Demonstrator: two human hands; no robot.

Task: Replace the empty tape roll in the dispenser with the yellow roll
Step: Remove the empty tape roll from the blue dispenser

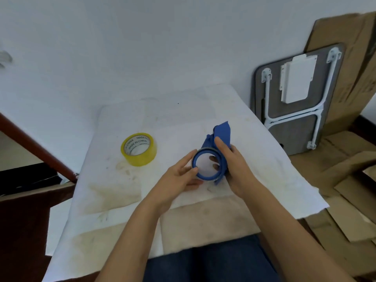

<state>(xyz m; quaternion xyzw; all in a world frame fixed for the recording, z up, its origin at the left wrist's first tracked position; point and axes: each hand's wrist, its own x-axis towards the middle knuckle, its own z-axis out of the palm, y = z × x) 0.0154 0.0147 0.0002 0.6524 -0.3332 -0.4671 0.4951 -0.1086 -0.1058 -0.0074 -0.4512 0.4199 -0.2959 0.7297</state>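
Nearest the camera lie the person's lap in dark blue trousers [213,261] and two bare forearms reaching forward over the worktop [114,200], which is covered by a white, stained cloth.

The left hand [179,180] comes in from the lower left, palm turned inward. Its thumb and fingertips [193,170] pinch the near left rim of the ring at the round end of the blue tape dispenser [211,159], so this hand is grasping the dispenser there.

The right hand [234,165] is wrapped around the right side of the same dispenser, thumb lying along the top toward the blue flap, fingers curled underneath; two fingertips show through the open centre of the ring. It is clenched on the dispenser body. Between the two hands the dispenser is held just above the cloth, its circular holder facing the camera and its flat blue flap pointing away, beyond the right thumb.

A thin grey band — the empty tape roll [207,149] — sits around the top of the blue ring, still seated in the dispenser. How much of it remains cannot be told.

Left of the left hand and somewhat farther off, well apart from both hands, the yellow roll [139,148] lies on the cloth, its printed white core tilted up toward the camera.

Farther right of the right hand, beyond the worktop's edge, a folded grey table with white legs [297,102] leans against flattened cardboard [350,58] — more cardboard covers the floor beside it. A white wall [142,47] stands behind everything.
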